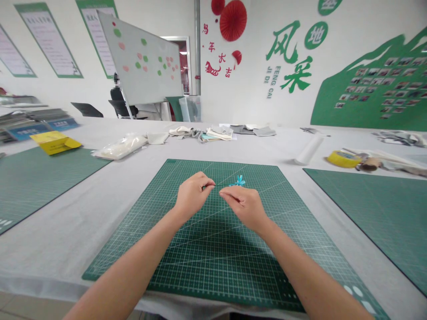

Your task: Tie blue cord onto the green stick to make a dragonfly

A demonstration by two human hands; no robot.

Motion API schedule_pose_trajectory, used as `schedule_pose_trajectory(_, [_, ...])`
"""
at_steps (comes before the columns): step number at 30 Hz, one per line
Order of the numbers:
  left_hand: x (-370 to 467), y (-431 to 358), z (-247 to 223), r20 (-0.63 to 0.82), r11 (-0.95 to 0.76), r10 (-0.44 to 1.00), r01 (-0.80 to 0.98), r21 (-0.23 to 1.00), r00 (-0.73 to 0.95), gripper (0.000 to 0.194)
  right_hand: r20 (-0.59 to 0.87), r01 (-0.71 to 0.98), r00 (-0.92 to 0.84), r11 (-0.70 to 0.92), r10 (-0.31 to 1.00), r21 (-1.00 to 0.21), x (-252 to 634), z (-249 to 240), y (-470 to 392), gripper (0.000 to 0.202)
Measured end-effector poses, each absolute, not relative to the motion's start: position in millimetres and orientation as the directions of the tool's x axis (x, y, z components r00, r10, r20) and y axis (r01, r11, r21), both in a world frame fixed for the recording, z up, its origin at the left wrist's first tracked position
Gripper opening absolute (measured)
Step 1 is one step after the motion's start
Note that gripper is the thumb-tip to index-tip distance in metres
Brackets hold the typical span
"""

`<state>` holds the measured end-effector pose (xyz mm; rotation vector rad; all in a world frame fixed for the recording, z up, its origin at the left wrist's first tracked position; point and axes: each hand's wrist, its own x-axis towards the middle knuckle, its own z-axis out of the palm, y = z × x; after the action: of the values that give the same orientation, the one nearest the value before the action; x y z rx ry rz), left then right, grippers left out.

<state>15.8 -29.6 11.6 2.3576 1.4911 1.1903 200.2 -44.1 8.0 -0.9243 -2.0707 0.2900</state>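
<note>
Above the green cutting mat [213, 266], a small bright-blue craft flower [239, 180] with narrow looped petals lies sideways on a thin dark stem [221, 184]. My left hand [195, 193] pinches the stem's left end between thumb and fingers. Just to the right, my right hand [245, 204] has its thumb and fingertips pressed together, close in front of the stem. What sits between those right fingertips, if anything, is too small to tell. The flower head shows just beyond the back of my right hand.
Further cutting mats lie left [43, 186] and right [373, 209]. Toward the back are a plastic-wrapped packet [122, 146], folded cloth pieces [218, 132], a white roll [310, 150] and yellow tape [343, 159]. A yellow folder [55, 142] stands left, near stacked books [33, 124].
</note>
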Motion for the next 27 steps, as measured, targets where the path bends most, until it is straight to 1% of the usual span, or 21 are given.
schedule_pose_trajectory(4, [18, -32, 10, 0.553, -0.562, 0.769, 0.75, 0.349, 0.319, 0.014, 0.628, 0.594, -0.366, 0.692, 0.687, -0.41, 205, 12, -43, 0.021])
schedule_pose_trajectory(7, [18, -33, 9, 0.549, -0.603, 0.739, 0.748, 0.278, 0.391, 0.016, 0.644, 0.626, -0.347, 0.68, 0.681, -0.382, 208, 14, -42, 0.022])
schedule_pose_trajectory(10, [19, -33, 9, 0.537, -0.634, 0.716, 0.738, 0.231, 0.446, 0.018, 0.65, 0.636, -0.326, 0.668, 0.686, -0.386, 211, 14, -38, 0.021])
schedule_pose_trajectory(14, [19, -34, 11, 0.501, -0.695, 0.681, 0.688, 0.21, 0.534, 0.019, 0.638, 0.615, -0.293, 0.651, 0.712, -0.444, 217, 11, -31, 0.018])
schedule_pose_trajectory(17, [19, -34, 12, 0.48, -0.746, 0.648, 0.62, 0.243, 0.592, 0.019, 0.594, 0.572, -0.291, 0.634, 0.75, -0.521, 222, 10, -25, 0.017])
schedule_pose_trajectory(20, [20, -36, 14, 0.465, -0.773, 0.632, 0.553, 0.313, 0.62, 0.018, 0.476, 0.497, -0.32, 0.572, 0.819, -0.652, 227, 12, -18, 0.018])
schedule_pose_trajectory(22, [20, -38, 16, 0.456, -0.773, 0.634, 0.512, 0.375, 0.624, 0.017, 0.357, 0.426, -0.338, 0.48, 0.871, -0.767, 231, 12, -13, 0.018])
schedule_pose_trajectory(24, [21, -39, 19, 0.452, -0.761, 0.645, 0.47, 0.447, 0.616, 0.016, 0.238, 0.341, -0.338, 0.354, 0.911, -0.871, 234, 10, -8, 0.02])
schedule_pose_trajectory(27, [22, -40, 21, 0.452, -0.722, 0.677, 0.406, 0.559, 0.581, 0.012, 0.113, 0.214, -0.316, 0.187, 0.942, -0.959, 234, 4, -3, 0.023])
